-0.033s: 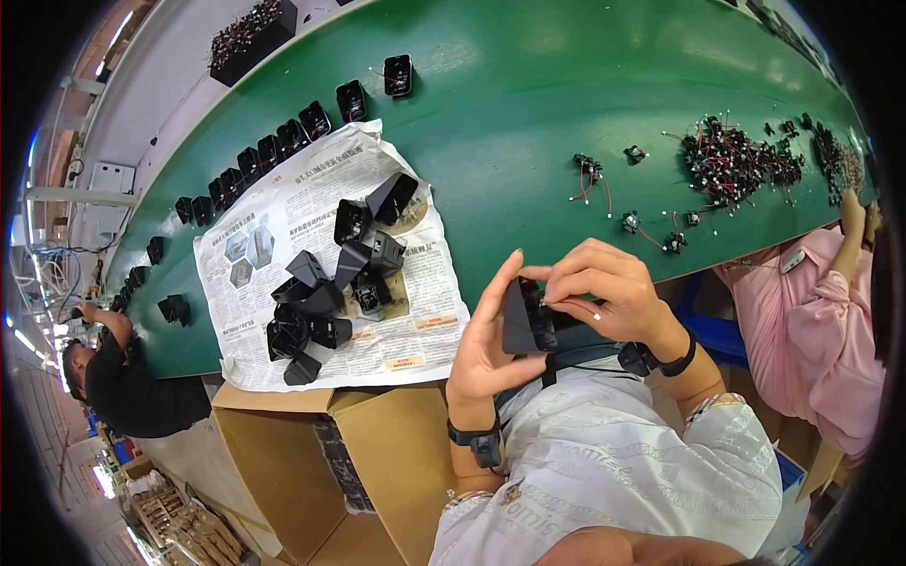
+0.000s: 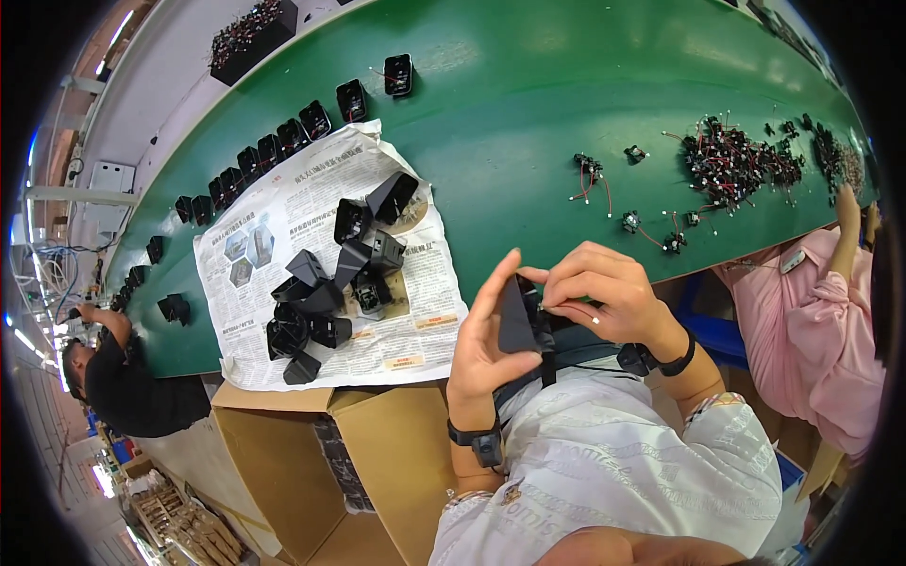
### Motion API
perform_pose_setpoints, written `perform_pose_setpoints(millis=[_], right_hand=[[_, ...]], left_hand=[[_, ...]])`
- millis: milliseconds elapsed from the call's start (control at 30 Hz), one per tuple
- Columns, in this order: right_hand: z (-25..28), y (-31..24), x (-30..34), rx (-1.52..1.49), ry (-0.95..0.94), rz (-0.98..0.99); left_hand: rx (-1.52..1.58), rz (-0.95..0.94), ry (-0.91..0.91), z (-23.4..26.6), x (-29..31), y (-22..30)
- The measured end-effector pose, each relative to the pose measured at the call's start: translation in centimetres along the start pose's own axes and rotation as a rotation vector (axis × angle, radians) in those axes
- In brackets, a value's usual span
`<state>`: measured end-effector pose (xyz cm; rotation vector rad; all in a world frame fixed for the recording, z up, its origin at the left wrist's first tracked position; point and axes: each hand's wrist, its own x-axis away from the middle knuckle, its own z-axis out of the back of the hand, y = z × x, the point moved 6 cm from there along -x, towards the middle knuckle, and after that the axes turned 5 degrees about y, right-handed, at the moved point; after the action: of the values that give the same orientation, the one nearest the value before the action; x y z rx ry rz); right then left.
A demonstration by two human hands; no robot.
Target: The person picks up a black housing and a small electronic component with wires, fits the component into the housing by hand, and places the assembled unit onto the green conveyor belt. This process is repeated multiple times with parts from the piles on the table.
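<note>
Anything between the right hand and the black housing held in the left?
Nothing visible blocks it. The left hand has the black housing in its grip; fingertips of the right hand are right at the housing's right side. A small white connector-like piece shows under those fingers, off that path. Contact itself is hidden.

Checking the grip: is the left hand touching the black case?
Touching: the head view shows the left hand gripping the black case between thumb and fingers.
</note>
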<state>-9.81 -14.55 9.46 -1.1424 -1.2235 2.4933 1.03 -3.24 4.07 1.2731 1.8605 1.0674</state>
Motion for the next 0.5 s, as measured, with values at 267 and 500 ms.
perform_pose_setpoints(millis=[267,500], right_hand=[[-0.2,-1.2,-0.2,-0.018,-0.005,0.068],[-1.5,-3.3,-0.3,0.173,-0.091,0.303]], left_hand=[[0.191,0.214,0.296,2.6,0.1,-3.7],[0.282,0.207,0.687,1.7,0.3,-4.3]])
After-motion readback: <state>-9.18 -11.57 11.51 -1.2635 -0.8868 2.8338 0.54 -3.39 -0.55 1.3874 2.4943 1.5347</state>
